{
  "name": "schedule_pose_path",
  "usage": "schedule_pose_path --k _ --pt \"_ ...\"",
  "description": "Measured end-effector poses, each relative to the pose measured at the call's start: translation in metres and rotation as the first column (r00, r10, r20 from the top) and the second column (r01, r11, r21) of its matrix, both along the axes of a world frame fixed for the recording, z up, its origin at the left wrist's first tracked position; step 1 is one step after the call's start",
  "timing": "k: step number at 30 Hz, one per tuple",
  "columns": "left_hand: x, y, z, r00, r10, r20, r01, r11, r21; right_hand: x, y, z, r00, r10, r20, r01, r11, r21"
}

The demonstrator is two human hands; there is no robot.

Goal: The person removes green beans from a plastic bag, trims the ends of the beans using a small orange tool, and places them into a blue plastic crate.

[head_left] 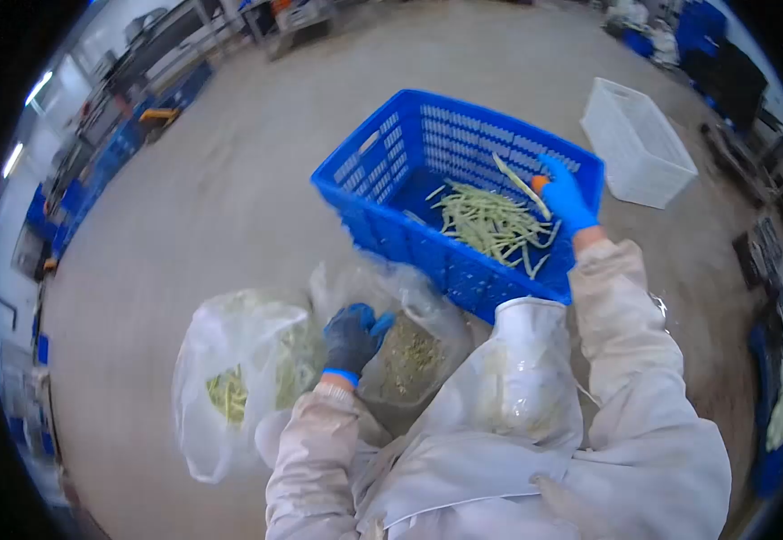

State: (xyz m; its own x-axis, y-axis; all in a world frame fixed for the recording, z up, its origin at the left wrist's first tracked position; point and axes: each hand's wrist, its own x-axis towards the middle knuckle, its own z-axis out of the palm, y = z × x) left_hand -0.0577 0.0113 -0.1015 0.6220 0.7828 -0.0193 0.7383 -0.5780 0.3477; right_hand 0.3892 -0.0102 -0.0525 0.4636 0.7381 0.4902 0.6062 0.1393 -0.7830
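My right hand (564, 193), in a blue glove, is over the right end of a blue slatted crate (391, 234). Its fingers are closed on a small orange-handled tool (539, 184), and a long pale green bean (515, 184) lies against it. Below, a pile of green beans (486, 220) rests on the crate floor. My left hand (353, 337), in a dark glove with blue fingertips, is over a clear plastic bag (414, 360) holding small green scraps. Its fingers are curled; whatever they hold, if anything, is hidden.
Left of my left hand stands another clear bag (220, 342) with green beans inside. A white crate (639, 148) sits on the floor beyond the blue one. Racks and blue bins line the left side; equipment and blue containers stand along the right.
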Motion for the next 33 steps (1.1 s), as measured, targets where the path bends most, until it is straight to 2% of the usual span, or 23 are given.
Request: schedule_pose_path --k 1,3,5,6,8,9,11,13,15,17,18,20,21,22,23,24,25,26,27,28,30,31,33 --pt "0.001 0.0 0.001 0.983 0.127 -0.135 -0.138 0.987 -0.078 -0.006 0.008 -0.011 0.996 0.012 -0.092 -0.016 0.999 -0.049" --pt "-0.015 0.005 -0.026 0.942 -0.042 0.333 0.007 0.994 0.105 -0.04 0.001 0.007 0.964 0.159 -0.215 -0.179 0.981 -0.078" --pt "-0.022 0.008 -0.028 0.837 0.017 0.546 0.033 0.996 -0.082 -0.062 0.004 0.004 0.915 0.266 -0.305 -0.317 0.939 -0.131" --pt "-0.024 0.009 -0.024 0.844 0.058 0.533 -0.011 0.996 -0.091 -0.078 0.001 0.004 0.885 0.349 -0.31 -0.41 0.898 -0.158" --pt "-0.048 0.004 0.002 0.941 0.008 0.337 0.096 0.952 -0.29 -0.123 0.001 0.012 0.802 0.502 -0.325 -0.567 0.81 -0.149" --pt "-0.061 -0.008 0.022 0.947 0.07 0.312 0.024 0.957 -0.288 -0.145 -0.001 0.016 0.76 0.561 -0.328 -0.622 0.775 -0.115" --pt "-0.084 -0.03 0.063 0.858 0.433 0.276 -0.232 0.807 -0.543 -0.183 0.004 0.018 0.715 0.551 -0.431 -0.681 0.688 -0.25" --pt "-0.153 -0.025 0.05 0.875 0.141 0.463 -0.128 0.99 -0.06 -0.218 0.007 0.024 0.636 0.632 -0.443 -0.762 0.606 -0.229" --pt "-0.227 -0.024 0.054 0.779 0.433 0.453 -0.47 0.882 -0.034 -0.253 0.01 0.029 0.61 0.665 -0.432 -0.791 0.546 -0.277" --pt "-0.303 -0.025 0.026 0.781 0.565 0.266 -0.617 0.764 0.187 -0.293 0.015 0.026 0.56 0.672 -0.484 -0.826 0.498 -0.265" --pt "-0.325 -0.035 0.012 0.753 0.657 0.031 -0.651 0.738 0.175 -0.313 0.02 0.02 0.51 0.74 -0.439 -0.859 0.457 -0.229" --pt "-0.352 -0.065 -0.005 0.764 0.593 -0.255 -0.641 0.744 -0.189 -0.363 0.026 0.018 0.42 0.836 -0.354 -0.906 0.366 -0.212" --pt "-0.365 -0.079 -0.029 0.81 0.574 -0.121 -0.571 0.722 -0.391 -0.39 0.025 0.017 0.377 0.867 -0.326 -0.921 0.313 -0.233" --pt "-0.354 -0.099 -0.021 0.79 0.597 -0.139 -0.577 0.647 -0.499 -0.418 0.025 0.016 0.316 0.892 -0.323 -0.938 0.242 -0.248" --pt "-0.347 -0.113 -0.02 0.846 0.524 -0.103 -0.51 0.736 -0.445 -0.446 0.025 0.013 0.249 0.915 -0.318 -0.951 0.168 -0.261" --pt "-0.327 -0.122 0.001 0.795 0.582 -0.173 -0.562 0.597 -0.573 -0.474 0.023 0.004 0.164 0.965 -0.205 -0.966 0.116 -0.23" --pt "-0.332 -0.13 -0.019 0.902 0.415 -0.119 -0.431 0.848 -0.308 -0.501 0.022 -0.007 0.079 0.993 -0.084 -0.977 0.06 -0.204" --pt "-0.327 -0.133 -0.018 0.916 0.367 -0.158 -0.398 0.878 -0.266 -0.53 0.023 -0.017 -0.017 0.999 0.038 -0.966 -0.006 -0.258" --pt "-0.324 -0.135 -0.016 0.927 0.317 -0.2 -0.359 0.905 -0.229 -0.551 0.023 -0.029 -0.117 0.981 0.152 -0.946 -0.064 -0.317" --pt "-0.329 -0.137 -0.016 0.924 0.327 -0.199 -0.369 0.9 -0.231 -0.564 0.025 -0.041 -0.128 0.98 0.15 -0.945 -0.075 -0.318" --pt "-0.335 -0.138 -0.012 0.925 0.381 0.016 -0.365 0.898 -0.245 -0.582 0.03 -0.056 -0.206 0.863 0.461 -0.816 0.108 -0.567" --pt "-0.338 -0.136 -0.007 0.922 0.388 0.017 -0.372 0.895 -0.247 -0.586 0.034 -0.059 -0.214 0.862 0.459 -0.816 0.101 -0.569" --pt "-0.346 -0.127 0.003 0.863 0.478 -0.167 -0.498 0.859 -0.116 -0.586 0.043 -0.066 -0.349 0.872 0.344 -0.478 0.15 -0.865"
